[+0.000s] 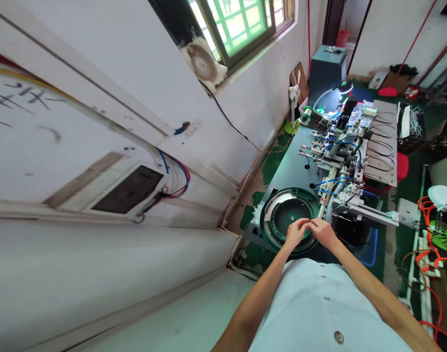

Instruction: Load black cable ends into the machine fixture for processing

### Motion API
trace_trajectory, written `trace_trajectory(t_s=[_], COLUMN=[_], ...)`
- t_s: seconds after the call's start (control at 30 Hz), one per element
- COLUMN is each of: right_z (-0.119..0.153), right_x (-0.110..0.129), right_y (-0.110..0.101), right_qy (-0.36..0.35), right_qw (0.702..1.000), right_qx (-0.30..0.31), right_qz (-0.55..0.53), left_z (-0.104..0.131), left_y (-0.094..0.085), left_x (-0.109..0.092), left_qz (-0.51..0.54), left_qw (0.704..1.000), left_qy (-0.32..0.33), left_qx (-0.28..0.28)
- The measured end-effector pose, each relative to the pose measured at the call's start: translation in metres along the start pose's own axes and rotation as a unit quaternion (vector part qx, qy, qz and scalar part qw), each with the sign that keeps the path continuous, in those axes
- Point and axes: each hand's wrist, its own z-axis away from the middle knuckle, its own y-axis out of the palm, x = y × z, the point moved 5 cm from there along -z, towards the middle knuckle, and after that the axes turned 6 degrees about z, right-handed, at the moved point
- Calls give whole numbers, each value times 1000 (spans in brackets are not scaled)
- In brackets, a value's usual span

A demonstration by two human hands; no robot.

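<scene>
Head view: left hand (296,233) and right hand (322,232) bring curled fingertips together over the round bowl (272,208); a loosened pinch could drop any small part into it. Cannot tell what, if anything, they grip; they hide the bowl's edge beneath.

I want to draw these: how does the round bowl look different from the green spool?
The bowl is much wider than the spool. The bowl has a dark middle with a silvery ring around it, while the spool has a paler middle inside a brighter green rim. The left hand and right hand are at the bowl; no hand is at the spool. Both are round and partly green.
</scene>
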Motion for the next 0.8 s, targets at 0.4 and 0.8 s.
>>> trace_trajectory(t_s=[0.4,0.8], right_z=[27,8], right_x=[-72,-70], right_y=[14,55], right_qy=[233,209], right_qw=[972,971], right_qx=[9,91], right_qz=[17,67], left_z=[-90,-99], left_y=[-4,-1], left_x=[-28,-18], left_qz=[-244,-319], left_qw=[955,921], left_qy=[63,26], left_qx=[-155,-222])
